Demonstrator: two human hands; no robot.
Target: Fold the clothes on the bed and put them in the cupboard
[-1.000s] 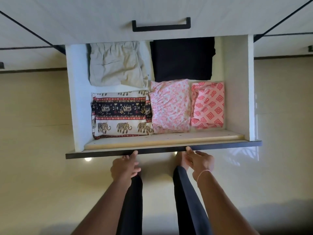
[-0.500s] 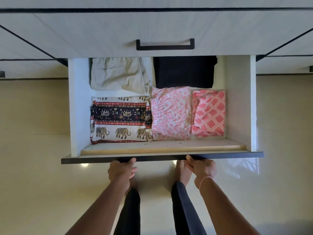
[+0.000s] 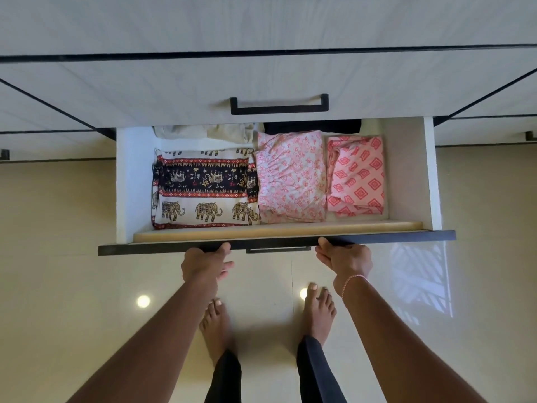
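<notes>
A cupboard drawer [image 3: 130, 184] stands partly open below me. Folded clothes lie in it: an elephant-print cloth [image 3: 203, 189] at the left, a pink floral piece [image 3: 290, 178] in the middle, a pink diamond-print piece [image 3: 357, 175] at the right. Behind them a beige garment [image 3: 203, 131] and a black one [image 3: 313, 127] show only as strips under the drawer above. My left hand [image 3: 205, 261] and my right hand [image 3: 344, 257] both press on the drawer's dark front edge [image 3: 130, 249], either side of its handle [image 3: 277, 249].
The closed drawer above carries a black handle [image 3: 279, 106]. More cupboard fronts [image 3: 43, 112] flank it on both sides. Glossy beige floor tiles [image 3: 58, 286] lie below, with my bare feet [image 3: 318, 309] standing just in front of the drawer.
The drawer has slid inward under both hands; the beige and black garments at the back are now mostly covered by the drawer above. My feet have come into view.
</notes>
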